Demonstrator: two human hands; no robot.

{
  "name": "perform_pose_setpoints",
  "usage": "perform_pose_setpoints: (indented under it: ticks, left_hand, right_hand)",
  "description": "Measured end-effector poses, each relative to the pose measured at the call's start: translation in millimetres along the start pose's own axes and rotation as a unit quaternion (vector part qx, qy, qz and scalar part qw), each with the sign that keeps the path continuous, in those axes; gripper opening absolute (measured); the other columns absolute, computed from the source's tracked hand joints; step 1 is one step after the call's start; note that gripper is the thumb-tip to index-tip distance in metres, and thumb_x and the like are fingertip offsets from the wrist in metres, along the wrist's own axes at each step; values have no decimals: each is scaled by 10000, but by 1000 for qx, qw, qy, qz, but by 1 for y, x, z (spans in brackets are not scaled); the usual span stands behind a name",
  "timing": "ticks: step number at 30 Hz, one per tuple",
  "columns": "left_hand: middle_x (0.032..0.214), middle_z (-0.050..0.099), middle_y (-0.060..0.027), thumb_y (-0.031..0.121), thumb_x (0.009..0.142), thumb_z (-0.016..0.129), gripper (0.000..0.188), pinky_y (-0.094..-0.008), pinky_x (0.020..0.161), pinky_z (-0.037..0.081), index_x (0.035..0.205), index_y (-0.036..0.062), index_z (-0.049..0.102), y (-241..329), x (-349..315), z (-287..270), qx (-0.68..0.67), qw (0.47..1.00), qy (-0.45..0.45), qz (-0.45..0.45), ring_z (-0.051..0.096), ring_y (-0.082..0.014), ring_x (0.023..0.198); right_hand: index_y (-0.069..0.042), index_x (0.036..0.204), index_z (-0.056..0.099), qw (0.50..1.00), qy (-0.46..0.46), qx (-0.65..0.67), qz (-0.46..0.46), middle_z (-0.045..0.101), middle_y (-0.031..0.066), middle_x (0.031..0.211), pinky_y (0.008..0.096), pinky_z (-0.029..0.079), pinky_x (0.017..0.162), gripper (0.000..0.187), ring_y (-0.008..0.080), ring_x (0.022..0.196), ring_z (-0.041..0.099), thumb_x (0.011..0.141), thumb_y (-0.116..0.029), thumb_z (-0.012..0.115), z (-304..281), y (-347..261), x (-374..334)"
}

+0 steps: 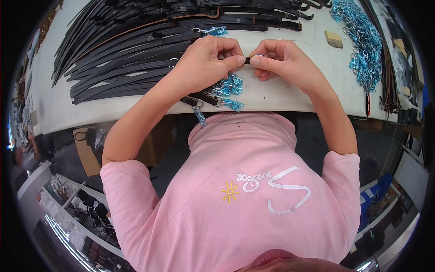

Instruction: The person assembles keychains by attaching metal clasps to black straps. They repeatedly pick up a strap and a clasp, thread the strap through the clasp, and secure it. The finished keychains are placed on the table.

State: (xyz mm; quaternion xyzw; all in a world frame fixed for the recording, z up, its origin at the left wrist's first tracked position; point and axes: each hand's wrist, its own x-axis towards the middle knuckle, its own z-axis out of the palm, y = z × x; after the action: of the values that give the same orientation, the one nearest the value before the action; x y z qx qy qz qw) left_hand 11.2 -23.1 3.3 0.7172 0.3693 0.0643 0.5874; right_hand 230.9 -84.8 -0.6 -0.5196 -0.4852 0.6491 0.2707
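Over the near side of the white table, both my hands are closed in a pinch, close together. A black strap [247, 60] runs between them, its end showing in the small gap. My left hand [213, 54] grips this strap with thumb and fingers. My right hand [281, 59] pinches a shiny metal ring [258, 55] at the strap's tip; the rest of that piece is hidden by the fingers. Beneath and beside my left hand lie metal snap hooks [232, 84] wrapped in blue plastic film, some joined to black strap ends.
Many long black straps [122, 77] spread across the left and far side of the white table [290, 97]. A heap of blue-wrapped snap hooks [362, 50] lies at the right. Near it sits a small yellowish block [334, 39]. Brown straps [389, 86] hang over the right edge.
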Motion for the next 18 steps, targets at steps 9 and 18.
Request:
perform_pose_setpoints:
  ticks: [9, 18]
  left_hand:
    - [717, 608, -20, 159, 993, 577, 198, -240, 590, 424, 976, -24, 652, 9, -20, -13, 89, 992, 45, 75, 498, -71, 632]
    - [717, 618, -118, 36, 878, 684, 59, -293, 547, 438, 922, -2, 672, 9, -56, 16, 197, 959, 160, 128, 579, -200, 585]
  right_hand:
    - [-22, 960, 653, 999, -9, 19, -47, 666, 22, 830, 230, 535, 736, 203, 88, 771, 641, 973, -224, 631, -1, 6, -3]
    - [-30, 919, 581, 898, 87, -293, -316, 581, 144, 791, 442, 459, 726, 90, 346, 806, 576, 900, -110, 616, 51, 21, -9]
